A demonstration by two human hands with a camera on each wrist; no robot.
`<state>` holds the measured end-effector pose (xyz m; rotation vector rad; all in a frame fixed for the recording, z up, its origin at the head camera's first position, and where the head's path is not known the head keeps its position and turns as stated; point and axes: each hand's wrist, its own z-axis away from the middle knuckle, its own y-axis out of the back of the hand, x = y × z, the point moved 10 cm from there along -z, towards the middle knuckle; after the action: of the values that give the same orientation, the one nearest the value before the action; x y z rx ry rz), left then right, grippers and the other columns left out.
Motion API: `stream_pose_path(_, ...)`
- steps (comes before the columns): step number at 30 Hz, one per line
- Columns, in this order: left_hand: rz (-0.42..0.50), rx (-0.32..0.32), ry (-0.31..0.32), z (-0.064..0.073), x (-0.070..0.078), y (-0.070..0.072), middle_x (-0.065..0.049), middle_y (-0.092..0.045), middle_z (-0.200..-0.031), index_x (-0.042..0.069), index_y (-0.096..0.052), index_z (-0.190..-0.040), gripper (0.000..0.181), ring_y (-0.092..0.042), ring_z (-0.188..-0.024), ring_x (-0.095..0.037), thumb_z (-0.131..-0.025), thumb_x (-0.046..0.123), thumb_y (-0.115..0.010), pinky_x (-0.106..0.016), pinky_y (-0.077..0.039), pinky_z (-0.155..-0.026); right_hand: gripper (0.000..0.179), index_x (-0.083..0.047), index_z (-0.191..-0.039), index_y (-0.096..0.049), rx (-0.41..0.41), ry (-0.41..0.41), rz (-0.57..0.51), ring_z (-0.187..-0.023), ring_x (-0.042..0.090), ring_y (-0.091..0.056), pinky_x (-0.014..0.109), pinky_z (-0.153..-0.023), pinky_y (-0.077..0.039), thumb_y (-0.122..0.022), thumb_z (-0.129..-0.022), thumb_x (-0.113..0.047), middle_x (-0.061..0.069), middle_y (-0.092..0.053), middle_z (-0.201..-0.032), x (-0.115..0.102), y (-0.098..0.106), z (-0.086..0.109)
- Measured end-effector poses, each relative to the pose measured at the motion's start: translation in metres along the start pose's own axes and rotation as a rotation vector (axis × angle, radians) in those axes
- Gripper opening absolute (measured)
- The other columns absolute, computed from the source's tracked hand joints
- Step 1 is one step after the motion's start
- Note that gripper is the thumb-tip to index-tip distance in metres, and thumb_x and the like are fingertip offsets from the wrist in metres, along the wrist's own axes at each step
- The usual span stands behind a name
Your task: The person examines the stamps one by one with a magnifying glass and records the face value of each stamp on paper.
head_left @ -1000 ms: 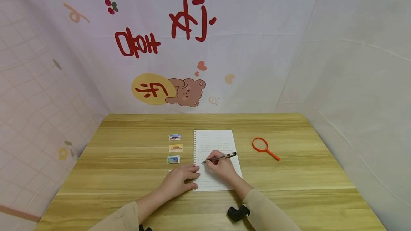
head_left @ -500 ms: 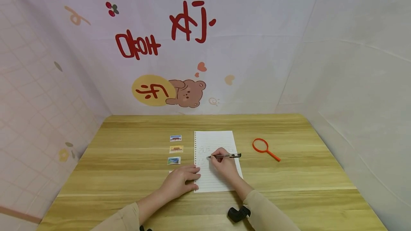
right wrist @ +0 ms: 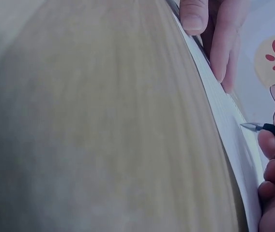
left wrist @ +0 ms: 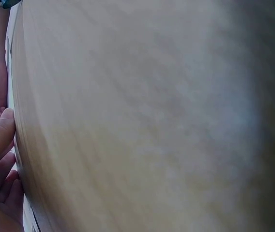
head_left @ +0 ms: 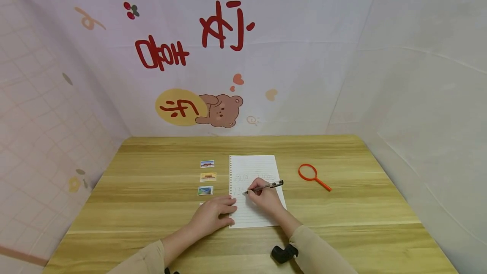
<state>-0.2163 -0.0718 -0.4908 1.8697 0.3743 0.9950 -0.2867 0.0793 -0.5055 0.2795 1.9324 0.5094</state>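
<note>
A lined sheet of paper with a punched left edge lies on the wooden table, bearing faint handwriting across its middle. My right hand pinches a dark pen, its tip at the paper around the second written line. In the right wrist view the silver pen tip meets the sheet. My left hand rests flat across the paper's lower left edge, its fingertips on the sheet. Just beyond that hand lie three stamps in a column: a blue one, a yellow one and a blue-green one.
An orange-red magnifying glass lies right of the paper. The corner of another white piece peeks out beside the left hand. Printed cloth hangs behind the table and along both sides.
The pen tip goes up and right along the second line, then back slightly down and left, and more strokes show there. The left hand keeps its place on the paper.
</note>
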Motion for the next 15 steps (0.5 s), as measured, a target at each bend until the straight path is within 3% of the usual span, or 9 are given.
stream_pose_path(6, -0.001, -0.002, 0.003, 0.000, 0.000, -0.001, -0.005, -0.064, -0.131, 0.007, -0.075, -0.116, 0.037, -0.055, -0.127, -0.026, -0.084, 0.026, -0.080, -0.046, -0.044, -0.103, 0.015, -0.017, -0.081, -0.066, 0.047, -0.020, 0.021, -0.062, 0.006, -0.048, 0.023, -0.055, -0.041, -0.069, -0.083, -0.002, -0.011, -0.058, -0.071, 0.004, 0.005, 0.000)
stream_pose_path(11, -0.003, 0.000, 0.004, 0.000, 0.000, -0.001, -0.005, -0.064, -0.130, 0.008, -0.075, -0.115, 0.037, -0.055, -0.127, -0.026, -0.084, 0.026, -0.080, -0.046, -0.044, -0.103, 0.003, -0.010, -0.089, -0.069, 0.044, -0.041, -0.001, -0.065, 0.007, -0.050, 0.023, -0.058, -0.043, -0.071, -0.086, -0.009, -0.008, -0.061, -0.077, 0.007, 0.005, -0.001)
stream_pose_path(15, -0.007, 0.001, -0.003, 0.000, 0.001, 0.000, -0.005, -0.064, -0.130, 0.007, -0.075, -0.115, 0.037, -0.055, -0.126, -0.027, -0.084, 0.026, -0.080, -0.046, -0.045, -0.103, 0.004, -0.005, -0.086, -0.067, 0.093, -0.059, -0.029, -0.061, 0.007, -0.048, 0.022, -0.055, -0.042, -0.070, -0.083, -0.007, -0.005, -0.059, -0.074, 0.008, 0.011, 0.000)
